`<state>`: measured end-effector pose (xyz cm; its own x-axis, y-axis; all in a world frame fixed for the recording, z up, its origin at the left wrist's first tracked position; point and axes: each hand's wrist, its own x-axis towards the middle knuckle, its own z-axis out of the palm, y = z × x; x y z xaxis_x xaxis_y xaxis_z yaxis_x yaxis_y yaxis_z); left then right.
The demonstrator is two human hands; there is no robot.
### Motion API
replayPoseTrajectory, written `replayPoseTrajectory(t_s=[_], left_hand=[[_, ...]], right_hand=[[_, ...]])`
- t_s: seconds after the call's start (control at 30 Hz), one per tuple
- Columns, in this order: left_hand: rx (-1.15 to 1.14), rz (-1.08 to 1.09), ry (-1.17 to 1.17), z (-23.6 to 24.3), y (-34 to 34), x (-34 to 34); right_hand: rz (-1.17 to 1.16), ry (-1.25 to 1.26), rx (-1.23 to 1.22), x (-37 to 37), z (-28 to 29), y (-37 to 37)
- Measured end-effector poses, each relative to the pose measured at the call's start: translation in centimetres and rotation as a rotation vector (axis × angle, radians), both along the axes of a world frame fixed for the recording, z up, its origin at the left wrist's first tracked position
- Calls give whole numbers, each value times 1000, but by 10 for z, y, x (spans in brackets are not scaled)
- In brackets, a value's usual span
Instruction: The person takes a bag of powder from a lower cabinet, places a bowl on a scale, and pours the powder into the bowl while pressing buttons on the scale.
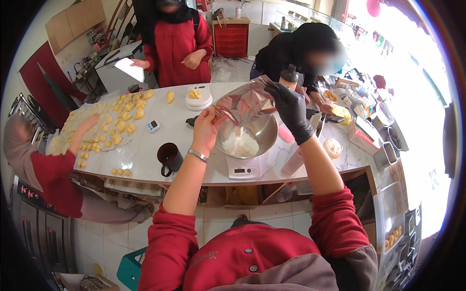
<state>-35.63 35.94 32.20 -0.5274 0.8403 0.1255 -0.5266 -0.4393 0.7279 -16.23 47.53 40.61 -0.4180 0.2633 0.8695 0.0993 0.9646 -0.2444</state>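
Between my two hands hangs a shiny pinkish foil bag (245,103), tilted with its mouth over a steel mixing bowl (268,137). White powder (241,144) lies in the bowl, and some seems to be falling from the bag. My bare left hand (209,127), with a watch at the wrist, pinches the bag's lower left edge. My right hand (291,110), in a black glove, grips its upper right end. Under the bowl stands a white digital kitchen scale (244,169); its platform is hidden.
A dark mug (169,157) and a small timer (153,126) stand left on the white table (204,172). Yellow dough pieces (127,116) cover its left end, beside a co-worker's hand (89,122). Another small scale (199,99) holds dough. Two more people stand across the table.
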Motion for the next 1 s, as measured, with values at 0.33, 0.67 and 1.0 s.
replayPoseTrajectory(t_s=[0.33, 0.67, 1.0], left_hand=[[-121, 42, -25, -17, 11, -5], [-171, 487, 524, 5, 13, 15], [20, 220, 463, 19, 10, 17]], right_hand=[[-95, -136, 305, -13, -10, -10], [-117, -263, 325, -12, -21, 3], [-20, 7, -227, -17, -5, -4]])
